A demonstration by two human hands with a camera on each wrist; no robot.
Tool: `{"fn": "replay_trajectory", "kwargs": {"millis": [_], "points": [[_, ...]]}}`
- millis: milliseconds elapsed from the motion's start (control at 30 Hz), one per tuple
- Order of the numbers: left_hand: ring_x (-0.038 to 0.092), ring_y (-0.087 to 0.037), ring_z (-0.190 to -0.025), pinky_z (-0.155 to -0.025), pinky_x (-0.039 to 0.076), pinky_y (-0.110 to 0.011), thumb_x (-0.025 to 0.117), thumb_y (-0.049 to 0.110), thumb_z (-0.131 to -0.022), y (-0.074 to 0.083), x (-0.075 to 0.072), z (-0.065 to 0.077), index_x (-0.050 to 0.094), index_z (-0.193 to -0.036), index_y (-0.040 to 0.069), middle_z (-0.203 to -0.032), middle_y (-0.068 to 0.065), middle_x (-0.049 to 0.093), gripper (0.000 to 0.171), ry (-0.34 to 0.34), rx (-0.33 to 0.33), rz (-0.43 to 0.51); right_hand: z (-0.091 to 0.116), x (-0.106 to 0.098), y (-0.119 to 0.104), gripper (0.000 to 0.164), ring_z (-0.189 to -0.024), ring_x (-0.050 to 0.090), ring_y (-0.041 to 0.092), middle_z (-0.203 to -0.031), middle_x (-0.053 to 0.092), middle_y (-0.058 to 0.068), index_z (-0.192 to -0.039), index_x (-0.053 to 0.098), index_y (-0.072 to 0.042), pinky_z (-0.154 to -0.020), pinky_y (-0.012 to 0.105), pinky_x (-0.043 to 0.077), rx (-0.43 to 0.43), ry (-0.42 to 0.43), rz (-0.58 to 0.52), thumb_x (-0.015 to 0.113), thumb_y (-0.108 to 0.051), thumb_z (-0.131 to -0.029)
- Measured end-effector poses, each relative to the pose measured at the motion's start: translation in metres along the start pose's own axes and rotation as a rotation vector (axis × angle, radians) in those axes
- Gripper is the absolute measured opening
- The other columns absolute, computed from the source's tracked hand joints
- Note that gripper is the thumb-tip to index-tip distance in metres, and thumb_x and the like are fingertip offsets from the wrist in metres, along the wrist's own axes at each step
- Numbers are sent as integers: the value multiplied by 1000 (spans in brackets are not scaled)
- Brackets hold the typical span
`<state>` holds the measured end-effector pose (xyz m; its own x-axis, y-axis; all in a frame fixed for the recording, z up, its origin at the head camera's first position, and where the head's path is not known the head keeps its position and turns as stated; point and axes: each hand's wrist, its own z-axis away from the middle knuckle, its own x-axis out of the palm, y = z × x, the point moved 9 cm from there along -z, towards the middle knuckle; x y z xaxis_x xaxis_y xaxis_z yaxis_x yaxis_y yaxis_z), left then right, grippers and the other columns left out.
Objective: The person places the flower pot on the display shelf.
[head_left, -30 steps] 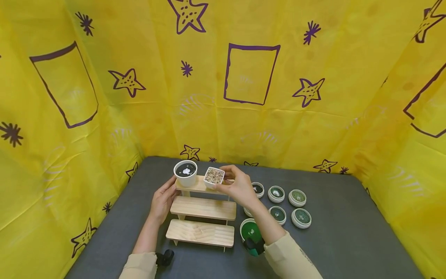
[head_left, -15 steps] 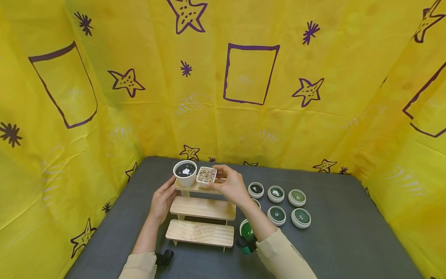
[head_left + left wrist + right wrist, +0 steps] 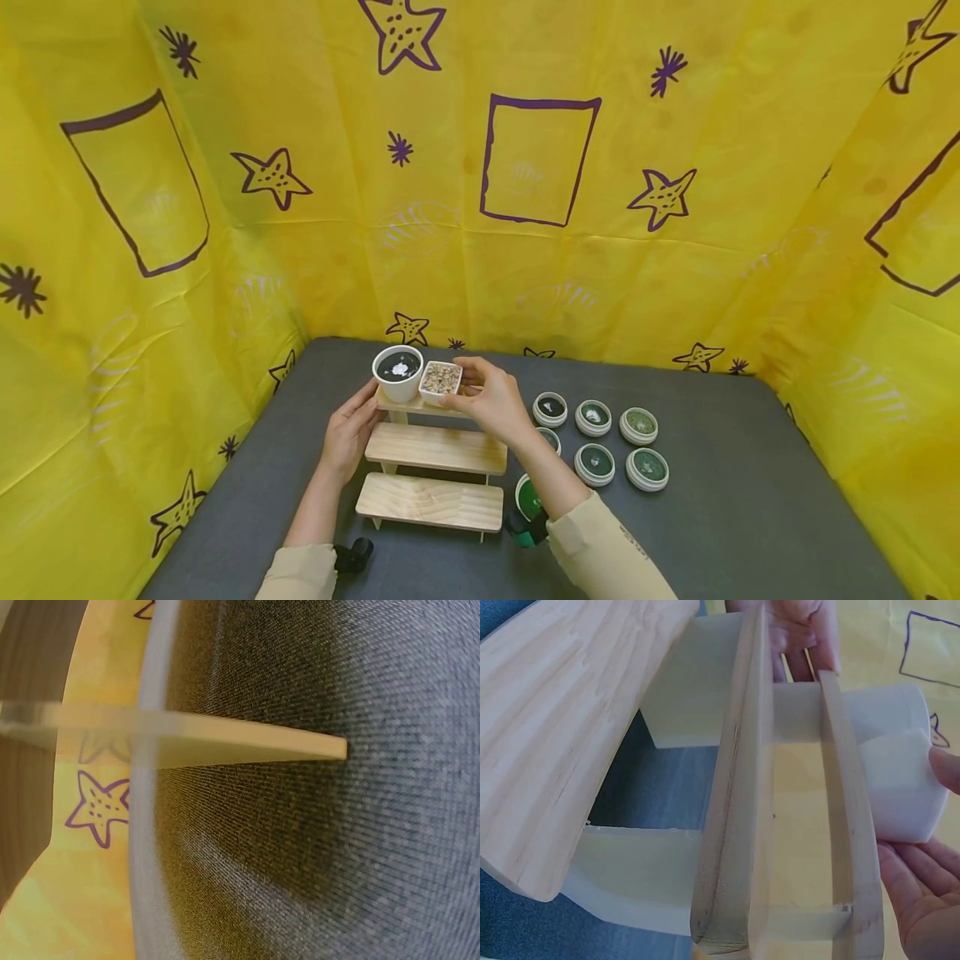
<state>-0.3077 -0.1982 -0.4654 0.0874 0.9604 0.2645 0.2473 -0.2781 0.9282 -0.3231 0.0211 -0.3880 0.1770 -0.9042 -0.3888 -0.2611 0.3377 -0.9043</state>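
While your right hand (image 3: 491, 405) pinches the square pot (image 3: 441, 379) between thumb and fingers, your left hand (image 3: 348, 432) rests extended fingers against the end of the top shelf (image 3: 411, 407). The square pot is upright at that shelf, just beside the round pot (image 3: 398, 379); whether its base bears on it is hard to tell. You appear to be placing it, so the next move likely calls for a gentle release that nudges neither pot. Low tubs (image 3: 638, 426) stand on the bench (image 3: 735, 475) to the right.
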Motion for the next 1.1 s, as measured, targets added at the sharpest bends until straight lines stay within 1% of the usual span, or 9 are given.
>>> {"fn": "replay_trajectory", "kwargs": {"millis": [133, 267, 367, 533, 667, 733, 833, 933, 1100], "points": [[62, 6, -111, -94, 51, -12, 43, 6, -104, 0, 0, 0, 30, -148, -12, -123, 25, 63, 49, 4, -3, -12, -1, 0, 1, 62, -108, 70, 27, -120, 70, 15, -136, 58, -11, -90, 35, 60, 4, -6, 14, 82, -22, -80], [62, 6, -112, -94, 51, -13, 42, 5, -104, 0, 0, 0, 31, -148, -11, -124, 25, 63, 48, -1, 5, -7, -2, 0, 1, 63, -109, 70, 27, -122, 70, 14, -138, 57, -11, -92, 38, 59, 8, -14, 28, 81, -24, -81], [62, 6, -113, -94, 51, -13, 42, 4, -104, 0, 0, 0, 36, -148, -6, -124, 24, 63, 45, -5, 10, 1, -2, -1, 1, 65, -110, 69, 27, -123, 69, 13, -139, 56, -10, -92, 39, 59, 12, -21, 31, 80, -24, -81], [62, 6, -113, -94, 51, -12, 41, 3, -104, 1, 0, 0, 37, -148, -3, -125, 24, 63, 45, -9, 15, 4, -2, -1, 0, 69, -112, 69, 29, -127, 68, 15, -141, 54, -8, -95, 40, 58, 1, -37, 36, 82, -25, -80], [62, 6, -113, -94, 51, -12, 41, 2, -104, 1, 1, -1, 47, -143, 9, -125, 24, 63, 40, -12, 26, 12, -1, -5, -1, 75, -117, 67, 31, -132, 65, 16, -142, 51, -5, -99, 42, 55, -7, -44, 31, 83, -28, -79], [62, 5, -112, -93, 51, -12, 41, 2, -104, 2, 1, -1, 53, -136, 16, -124, 23, 64, 38, -11, 28, 17, 0, -9, -1, 77, -121, 65, 31, -134, 64, 16, -143, 51, -5, -102, 43, 54, -5, -35, 23, 84, -28, -78], [63, 5, -112, -93, 52, -13, 41, 2, -104, 2, 1, -1, 55, -133, 20, -124, 23, 64, 38, -12, 27, 18, 2, -17, 0, 76, -126, 62, 29, -135, 63, 14, -142, 52, -7, -105, 42, 51, -2, -7, 9, 85, -28, -77], [63, 5, -112, -94, 51, -13, 42, 3, -104, 1, 0, -1, 54, -136, 18, -124, 24, 64, 38, -7, 18, 10, 4, -26, 1, 74, -129, 60, 28, -136, 63, 13, -142, 52, -10, -108, 39, 50, 1, 16, -25, 85, -26, -77], [62, 6, -113, -94, 51, -12, 42, 5, -104, 1, 0, 0, 41, -147, 1, -124, 25, 63, 43, -12, 7, -1, 10, -38, 3, 72, -129, 59, 26, -137, 62, 10, -141, 53, -13, -108, 35, 50, 9, 39, -57, 85, -24, -78]]}}
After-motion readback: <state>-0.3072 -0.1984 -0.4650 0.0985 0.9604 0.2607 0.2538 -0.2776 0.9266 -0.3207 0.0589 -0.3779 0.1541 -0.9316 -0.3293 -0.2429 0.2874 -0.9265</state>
